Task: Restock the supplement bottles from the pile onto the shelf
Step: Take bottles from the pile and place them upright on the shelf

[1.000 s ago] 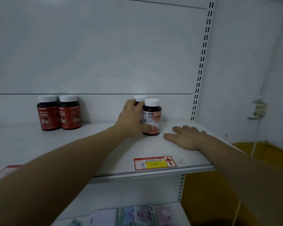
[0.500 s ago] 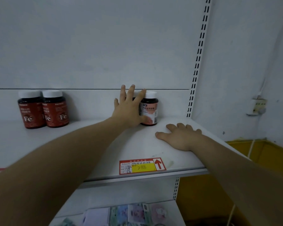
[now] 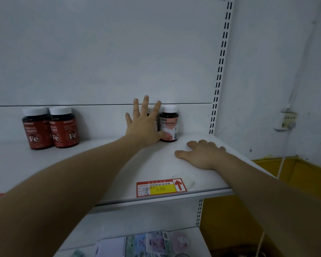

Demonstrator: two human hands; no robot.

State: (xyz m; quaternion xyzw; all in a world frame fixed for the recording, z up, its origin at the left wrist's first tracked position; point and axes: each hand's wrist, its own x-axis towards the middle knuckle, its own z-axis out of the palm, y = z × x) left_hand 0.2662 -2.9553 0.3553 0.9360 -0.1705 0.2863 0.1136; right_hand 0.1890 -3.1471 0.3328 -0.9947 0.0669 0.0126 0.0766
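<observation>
Bottles backed by white shelf | Fe bottles at 9 o'clock | left hand splayed against them, right hand laid flat.

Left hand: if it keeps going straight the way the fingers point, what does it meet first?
Probably the shelf's white back panel, just past the fingertips of the left hand; depth is unclear.

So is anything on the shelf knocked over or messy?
Nothing stands out. The two red Fe bottles stand upright side by side, and the pink-label bottle stands upright too. Another bottle is mostly hidden behind the left hand, so I can't tell.
</observation>
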